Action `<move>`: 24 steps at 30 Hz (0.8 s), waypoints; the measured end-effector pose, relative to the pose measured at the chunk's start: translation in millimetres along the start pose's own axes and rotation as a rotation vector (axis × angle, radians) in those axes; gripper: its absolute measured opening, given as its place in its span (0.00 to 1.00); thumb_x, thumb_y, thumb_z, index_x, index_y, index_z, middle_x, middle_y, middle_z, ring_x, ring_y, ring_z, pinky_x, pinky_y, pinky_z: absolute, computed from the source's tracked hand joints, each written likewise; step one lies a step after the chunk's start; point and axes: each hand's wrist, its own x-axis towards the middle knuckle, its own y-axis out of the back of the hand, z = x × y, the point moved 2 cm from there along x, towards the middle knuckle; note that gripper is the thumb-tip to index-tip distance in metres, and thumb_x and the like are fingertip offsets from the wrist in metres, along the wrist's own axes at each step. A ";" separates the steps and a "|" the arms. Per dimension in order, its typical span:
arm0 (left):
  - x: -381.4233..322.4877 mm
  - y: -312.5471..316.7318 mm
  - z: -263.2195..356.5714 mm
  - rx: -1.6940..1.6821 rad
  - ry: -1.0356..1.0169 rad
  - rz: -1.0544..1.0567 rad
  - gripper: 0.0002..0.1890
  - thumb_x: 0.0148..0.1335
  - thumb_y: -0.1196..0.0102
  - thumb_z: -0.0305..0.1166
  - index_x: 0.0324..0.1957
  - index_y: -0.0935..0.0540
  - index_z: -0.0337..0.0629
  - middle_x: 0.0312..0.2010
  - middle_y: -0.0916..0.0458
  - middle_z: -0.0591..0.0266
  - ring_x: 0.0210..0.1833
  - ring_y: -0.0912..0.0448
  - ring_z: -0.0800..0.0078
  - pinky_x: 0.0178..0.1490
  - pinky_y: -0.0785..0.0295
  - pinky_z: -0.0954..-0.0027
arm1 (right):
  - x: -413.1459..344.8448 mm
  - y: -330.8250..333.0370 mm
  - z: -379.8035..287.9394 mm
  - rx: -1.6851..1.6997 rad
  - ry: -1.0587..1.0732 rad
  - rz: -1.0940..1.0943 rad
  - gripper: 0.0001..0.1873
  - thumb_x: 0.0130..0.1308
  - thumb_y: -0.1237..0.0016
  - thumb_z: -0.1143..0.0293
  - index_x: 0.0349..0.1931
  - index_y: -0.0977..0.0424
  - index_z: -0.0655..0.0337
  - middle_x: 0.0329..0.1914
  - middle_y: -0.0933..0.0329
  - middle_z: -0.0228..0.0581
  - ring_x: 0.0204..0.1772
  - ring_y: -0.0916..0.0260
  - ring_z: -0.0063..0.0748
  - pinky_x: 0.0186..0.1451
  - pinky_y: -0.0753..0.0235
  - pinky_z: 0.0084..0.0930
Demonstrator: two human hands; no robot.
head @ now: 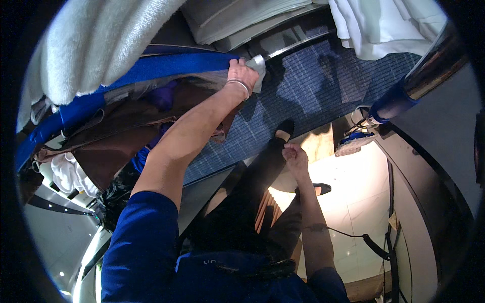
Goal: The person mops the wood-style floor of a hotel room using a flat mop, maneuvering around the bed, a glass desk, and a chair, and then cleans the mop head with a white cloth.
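Note:
My left hand (243, 74), with a pale bracelet at the wrist, is closed over the end of a long blue fabric edge (189, 63). A piece of white material (258, 72) shows against its fingers; whether the hand grips this too is unclear. Below the blue edge hangs an open brown fabric bag (121, 125), with clear plastic and purple material inside. Low in front of my body, my right hand (296, 154) has its fingers curled in, and nothing shows in it. A black coiled cord (373, 246) runs from near my right forearm.
Thick white towelling (91, 49) hangs at upper left, and more white cloth (382, 30) at upper right. A dark glossy post (428, 72) stands at right. Blue patterned carpet (303, 87) meets a brightly lit pale tiled floor (352, 200). A black plastic bag (117, 193) is at left.

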 end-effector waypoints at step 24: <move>-72.9 -50.1 56.6 -1.017 0.190 -0.590 0.18 0.48 0.43 0.27 0.45 0.24 0.35 0.41 0.21 0.49 0.44 0.21 0.59 0.45 0.26 0.64 | -73.3 -123.5 -56.1 -0.037 0.162 0.072 0.08 0.64 0.55 0.71 0.39 0.32 0.66 0.31 0.27 0.33 0.27 0.32 0.18 0.30 0.29 0.18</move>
